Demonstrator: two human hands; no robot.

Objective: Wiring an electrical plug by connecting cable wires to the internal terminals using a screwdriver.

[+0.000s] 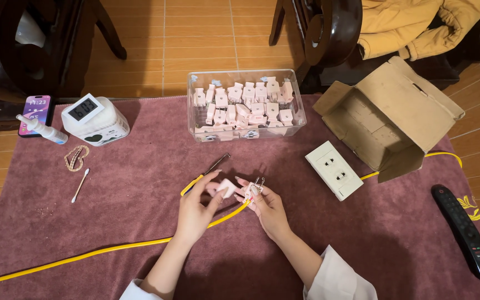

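Pink plug cover pinched by left hand; pronged plug half gripped by right hand (over yellow cable). Clear plastic box of plugs behind, white socket block beside, on plush maroon cloth.

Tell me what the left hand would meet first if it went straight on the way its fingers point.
The left hand points up and slightly right, away from the person. Just beyond its fingertips, past the pale pink plug cover it holds, lies the screwdriver; further on stands the clear plastic box of plugs. Probably the screwdriver first, though height is unclear.
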